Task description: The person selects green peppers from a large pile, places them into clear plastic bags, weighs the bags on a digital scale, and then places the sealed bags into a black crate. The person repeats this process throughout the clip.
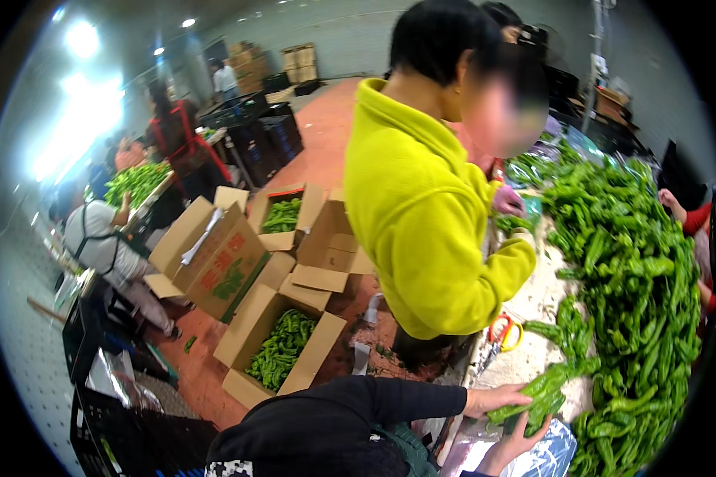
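Note:
At the lower right, my left hand [496,400] grips a bunch of long green peppers [540,390] from the near side. My right hand [518,444] cups the same bunch from below, fingers bent around it. Under and beside the hands lie clear plastic bags [543,456]. Scissors with red and yellow handles [504,335] rest on the pale tabletop [534,310], just beyond my left hand. A large heap of green peppers [638,298] covers the table's far side, and a few loose peppers [567,328] lie in front of it.
A co-worker in a yellow-green fleece [417,208] stands close by, handling peppers. Another person's hand [668,200] shows across the table. On the floor are an open carton with peppers [328,334], a printed carton [227,268] and more boxes. Black crates [137,429] stand lower left.

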Available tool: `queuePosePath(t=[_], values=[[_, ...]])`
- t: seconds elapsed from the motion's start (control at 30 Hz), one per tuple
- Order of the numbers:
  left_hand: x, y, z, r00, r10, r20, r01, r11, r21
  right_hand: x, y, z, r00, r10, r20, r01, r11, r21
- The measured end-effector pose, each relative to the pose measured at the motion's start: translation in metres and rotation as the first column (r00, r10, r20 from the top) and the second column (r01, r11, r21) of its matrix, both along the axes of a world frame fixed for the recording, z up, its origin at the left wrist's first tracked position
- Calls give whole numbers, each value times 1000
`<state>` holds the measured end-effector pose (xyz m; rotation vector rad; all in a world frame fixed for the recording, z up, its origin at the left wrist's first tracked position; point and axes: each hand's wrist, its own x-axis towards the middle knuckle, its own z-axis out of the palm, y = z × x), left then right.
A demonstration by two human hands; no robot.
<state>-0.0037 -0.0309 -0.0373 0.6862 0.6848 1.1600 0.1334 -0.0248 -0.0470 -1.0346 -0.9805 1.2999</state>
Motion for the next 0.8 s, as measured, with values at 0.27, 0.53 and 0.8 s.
queuePosePath(t=[0.27,0.53,0.8], values=[[3,-27,0,984,129,-122,-116,987,113,2,-31,30,820,86,566,-232,954,191],[-1,-47,10,747,478,-462,-283,858,429,2,-18,-27,867,199,457,-314,930,191],[-17,-72,23,960,281,-6,-271,928,255,4,-3,-64,861,297,414,-395,902,175]])
